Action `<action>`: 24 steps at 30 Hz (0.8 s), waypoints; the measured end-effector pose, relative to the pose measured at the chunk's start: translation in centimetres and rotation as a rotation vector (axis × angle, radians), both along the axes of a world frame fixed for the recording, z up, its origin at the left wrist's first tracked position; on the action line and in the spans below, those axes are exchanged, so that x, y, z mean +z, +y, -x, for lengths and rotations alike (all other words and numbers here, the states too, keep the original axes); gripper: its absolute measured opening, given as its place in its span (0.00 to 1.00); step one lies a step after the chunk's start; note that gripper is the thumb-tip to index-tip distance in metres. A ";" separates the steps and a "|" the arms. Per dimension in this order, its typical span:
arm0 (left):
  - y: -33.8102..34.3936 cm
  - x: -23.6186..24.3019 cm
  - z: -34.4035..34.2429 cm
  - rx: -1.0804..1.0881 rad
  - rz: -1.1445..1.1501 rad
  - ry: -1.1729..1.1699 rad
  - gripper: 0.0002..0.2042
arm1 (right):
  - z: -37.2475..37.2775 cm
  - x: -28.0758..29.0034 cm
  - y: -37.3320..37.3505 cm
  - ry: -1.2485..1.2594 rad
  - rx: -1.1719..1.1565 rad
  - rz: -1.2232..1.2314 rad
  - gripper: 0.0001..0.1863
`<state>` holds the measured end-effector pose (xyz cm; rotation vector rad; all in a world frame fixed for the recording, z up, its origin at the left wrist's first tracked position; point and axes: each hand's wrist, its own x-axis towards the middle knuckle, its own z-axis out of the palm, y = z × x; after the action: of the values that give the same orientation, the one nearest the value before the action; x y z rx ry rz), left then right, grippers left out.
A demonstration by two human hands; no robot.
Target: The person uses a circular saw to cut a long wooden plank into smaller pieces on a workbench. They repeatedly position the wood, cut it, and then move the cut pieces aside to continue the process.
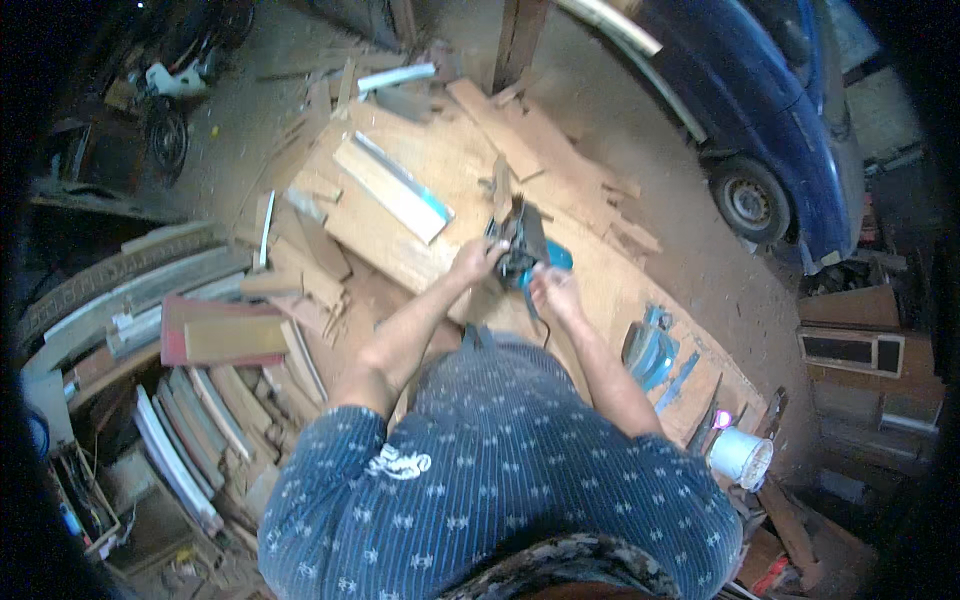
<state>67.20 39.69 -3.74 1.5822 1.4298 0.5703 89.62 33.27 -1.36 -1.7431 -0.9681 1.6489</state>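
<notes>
A teal-and-black power tool (530, 240), planer-like in shape, rests on the wooden workbench (390, 240) straight ahead of me, its flat dark plate facing up. My left hand (480, 262) grips the tool's left side with curled fingers. At its near right corner, my right hand (553, 290) is closed in a pinch; what is between those fingers is too small to make out. A dark cord (544, 332) runs from the tool toward my body. Just beyond the tool stands a small wooden piece (502, 188).
A second teal power tool (650, 352) lies on the bench to the right, near a white bucket (740, 456). Pale boards (392, 188) lie left of centre. Stacked planks (200, 400) crowd the left floor. A blue car (770, 110) stands at the far right.
</notes>
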 end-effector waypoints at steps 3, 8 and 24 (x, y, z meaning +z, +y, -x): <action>-0.3 1.6 -1.8 -0.087 -0.145 0.051 0.24 | 2.6 3.2 -0.3 0.307 -0.089 0.307 0.22; -3.0 2.2 -3.1 -0.103 -0.123 0.023 0.22 | 2.3 0.0 -0.5 0.569 -0.097 0.326 0.18; 3.1 -1.4 -3.5 -0.085 -0.330 -0.086 0.16 | 4.3 0.9 6.3 -0.745 0.564 -0.393 0.15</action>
<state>70.72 42.75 -5.09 1.8414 1.2439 0.8466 85.28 39.58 -0.42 -1.9186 -2.1171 0.9376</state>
